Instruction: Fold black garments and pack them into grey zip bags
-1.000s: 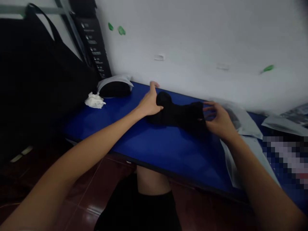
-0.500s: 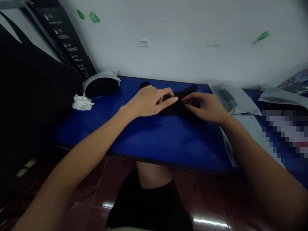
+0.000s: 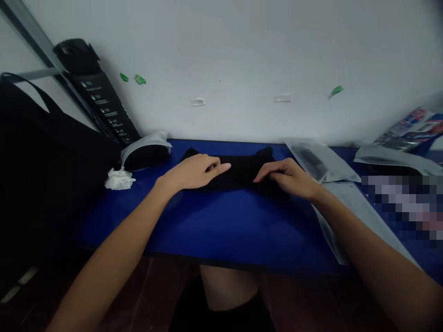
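A piece of black cloth lies spread sideways on the blue tabletop, with raised bunched corners at its far left and far right. Its exact kind is hard to make out in the dim light. My left hand rests over its left part, thumb stretched out to the right and fingers loosely bent. On the right part, my right hand touches the cloth with its fingertips, the fingers apart and slightly curved. Both palms face down, and some fingertips are hidden.
Flat translucent zip bags lie to the right, near my right forearm. On the left stand an opened pouch with something black inside, a crumpled white tissue, a tall black box and a black bag. A white wall rises behind.
My hands have moved apart, the left one leftward, and the black cloth between them lies wider and flatter. The camera has tilted up, showing more wall.
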Tool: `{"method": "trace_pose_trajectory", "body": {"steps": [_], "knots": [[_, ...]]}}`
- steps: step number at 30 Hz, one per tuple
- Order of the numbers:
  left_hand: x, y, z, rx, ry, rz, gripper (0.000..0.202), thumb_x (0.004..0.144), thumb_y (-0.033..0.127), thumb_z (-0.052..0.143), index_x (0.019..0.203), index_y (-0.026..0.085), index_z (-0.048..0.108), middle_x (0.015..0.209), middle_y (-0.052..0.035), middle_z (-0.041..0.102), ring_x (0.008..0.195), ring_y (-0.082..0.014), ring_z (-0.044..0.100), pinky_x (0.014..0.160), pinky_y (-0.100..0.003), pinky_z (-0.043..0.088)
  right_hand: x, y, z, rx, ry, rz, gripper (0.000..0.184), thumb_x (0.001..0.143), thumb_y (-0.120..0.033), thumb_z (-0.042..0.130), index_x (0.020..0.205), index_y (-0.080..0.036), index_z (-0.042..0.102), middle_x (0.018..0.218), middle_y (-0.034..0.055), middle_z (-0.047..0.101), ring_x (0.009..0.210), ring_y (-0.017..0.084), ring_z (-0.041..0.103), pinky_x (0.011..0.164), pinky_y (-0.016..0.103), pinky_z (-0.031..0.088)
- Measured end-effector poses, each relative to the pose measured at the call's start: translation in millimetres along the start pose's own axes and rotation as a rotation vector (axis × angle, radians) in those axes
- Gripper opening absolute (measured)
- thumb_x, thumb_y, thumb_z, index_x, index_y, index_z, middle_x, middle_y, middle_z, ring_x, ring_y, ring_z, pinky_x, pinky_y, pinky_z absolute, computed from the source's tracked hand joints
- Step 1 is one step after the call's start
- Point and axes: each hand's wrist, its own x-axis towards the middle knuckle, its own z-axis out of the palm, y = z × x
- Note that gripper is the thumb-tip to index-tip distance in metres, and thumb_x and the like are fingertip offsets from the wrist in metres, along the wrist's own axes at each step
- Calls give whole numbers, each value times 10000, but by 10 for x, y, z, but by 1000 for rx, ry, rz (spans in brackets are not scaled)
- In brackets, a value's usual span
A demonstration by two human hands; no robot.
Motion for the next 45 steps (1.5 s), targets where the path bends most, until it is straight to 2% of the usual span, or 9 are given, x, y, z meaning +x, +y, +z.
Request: {"method": "trace_pose_trajectory", "body": {"steps": [7, 13, 15, 18, 22, 26, 32, 35, 45], "knots": [[-50, 77, -121, -373, -482, 59, 620, 1038, 662, 429, 868, 191, 796, 670, -44, 698, 631, -164, 643, 650, -279, 484, -14, -42, -2, 189, 48, -35, 315, 725, -96, 506, 587, -249, 745, 670, 10, 729, 680, 182, 674, 696, 317, 530], [88, -111, 210, -64, 115, 4, 366, 1039, 484, 517, 1107, 206, 745, 1190, -121, 733, 1027, -272, 714, 947, -442, 575, 24, 104, 119, -202, 249, -42, 520, 765, -80, 519, 1146, -282, 810, 1258, 34, 786, 1185, 279, 719, 1102, 480, 531], [120, -171, 298, 1, 299, 37, 469, 1015, 419, 579, 1460, 272, 562, 1638, -135, 438, 1395, -337, 559, 1141, -538, 492, 27, 134, 140, -264, 329, -86, 727, 792, -91, 550, 1485, -299, 620, 1627, 47, 525, 1491, 308, 500, 1251, 555, 381], [131, -203, 341, 29, 386, 35, 677, 1009, 390, 605, 1624, 345, 325, 1798, -88, 57, 1582, -365, 335, 1220, -577, 416, 30, 151, 143, -317, 377, -112, 777, 833, -121, 570, 1590, -275, 491, 1726, 74, 362, 1579, 307, 368, 1292, 562, 311], [121, -163, 313, 53, 227, 34, 529, 999, 496, 627, 1474, 282, 538, 1662, -120, 431, 1474, -346, 496, 1203, -560, 427, 40, 157, 123, -353, 240, -58, 457, 825, -102, 534, 1179, -250, 781, 1303, 79, 751, 1219, 292, 696, 1117, 498, 514], [125, -81, 273, -39, 128, 0, 430, 991, 603, 599, 1198, 237, 687, 1148, -84, 763, 1078, -276, 715, 993, -463, 554, 38, 137, 86, -367, 258, 91, 299, 794, -96, 506, 756, -247, 762, 824, 26, 784, 798, 237, 720, 829, 401, 571], [139, -134, 313, 61, 230, -25, 420, 1058, 415, 511, 1438, 247, 572, 1567, -118, 566, 1462, -332, 493, 1194, -551, 397, 32, 210, 75, -573, 323, 91, 361, 875, -247, 591, 1202, -236, 742, 1353, 124, 701, 1262, 372, 604, 1090, 596, 428], [160, -265, 364, 78, 218, -98, 409, 1053, 389, 518, 1421, 221, 573, 1645, -145, 466, 1554, -356, 372, 1229, -575, 348, 33, 294, 76, -606, 256, 151, 308, 846, -332, 655, 1128, -231, 727, 1410, 136, 653, 1328, 410, 540, 1113, 645, 373], [197, -241, 147, -210, 486, -30, 164, 859, 203, 722, 1002, 226, 646, 1039, -31, 729, 944, -205, 643, 880, -360, 505, 33, 137, -93, -335, 470, -90, 227, 703, -154, 589, 900, -266, 597, 928, 55, 672, 914, 276, 644, 899, 440, 502]]}}
